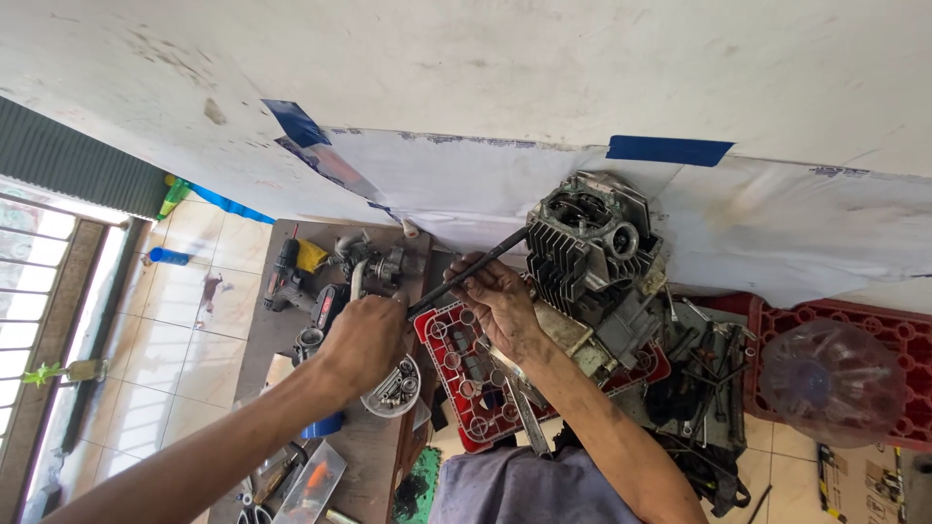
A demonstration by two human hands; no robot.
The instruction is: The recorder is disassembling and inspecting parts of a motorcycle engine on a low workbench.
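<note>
A small motorcycle engine (592,254) with a finned cylinder sits on a red plastic crate (449,361). A long dark metal rod (490,257) runs from the cylinder fins down to the left. My right hand (500,301) is closed around the middle of this rod. My left hand (364,340) is a fist at the rod's lower end and seems to grip it there. Just under the left hand stands a small round bowl of bolts (396,390).
A low brown bench (374,456) on the left carries a cordless drill (286,277), grey metal engine parts (374,262) and a blue cap (322,425). Loose tools (709,364) lie right of the engine. Farther right stand another red crate (903,325) and a clear plastic bottle (833,380).
</note>
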